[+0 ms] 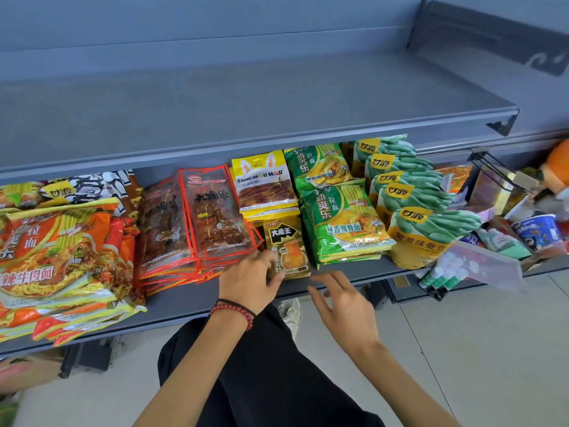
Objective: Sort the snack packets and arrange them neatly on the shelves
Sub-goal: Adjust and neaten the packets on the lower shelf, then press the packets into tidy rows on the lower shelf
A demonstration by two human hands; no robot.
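Observation:
On the lower grey shelf (172,298) lie sorted stacks: orange noodle packets (58,257) at left, red-edged clear skewer packets (212,217), yellow rabbit packets (264,183), green noodle packets (341,223) and yellow-green bean packets (421,223). A small gold-and-black packet (288,246) lies at the front between the red and green stacks. My left hand (249,278) touches its left edge with its fingers. Just right of that packet, my right hand (341,300) hovers over the shelf's front edge, fingers spread and holding nothing.
The upper grey shelf (277,97) stands bare above. To the right, a neighbouring shelf holds mixed goods: cup noodles (537,231), a clear bag (480,266), wire hooks (492,171) and an orange toy (557,167). Pale floor lies below.

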